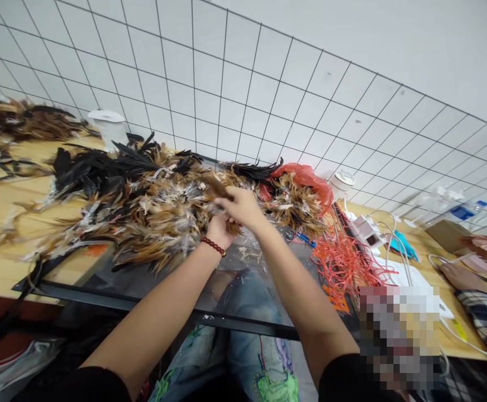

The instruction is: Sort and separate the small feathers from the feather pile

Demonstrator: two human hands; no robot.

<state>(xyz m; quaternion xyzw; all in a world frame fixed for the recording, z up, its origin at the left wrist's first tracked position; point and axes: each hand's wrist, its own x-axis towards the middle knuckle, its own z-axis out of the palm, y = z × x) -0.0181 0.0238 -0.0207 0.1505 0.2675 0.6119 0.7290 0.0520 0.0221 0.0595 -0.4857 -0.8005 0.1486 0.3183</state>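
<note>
Both hands meet over a dark tray (264,273) in front of a big heap of brown, white and black feathers (172,195). My right hand (243,209) is closed, with a brown feather (217,187) sticking out past its fingers, blurred by motion. Just below it, my left hand (220,230) wears a red bead bracelet (213,245). Its fingers are curled closed by a small brown tuft (234,228), partly hidden by the right hand. Small white bits of fluff lie on the tray beneath.
Red-orange strings (344,257) tangle at right, near a red plastic bag (306,178) and a blue pen (305,240). A white spool (108,127) stands behind the heap. A wire grid (222,78) lines the wall. Another person's hand (463,276) rests at far right.
</note>
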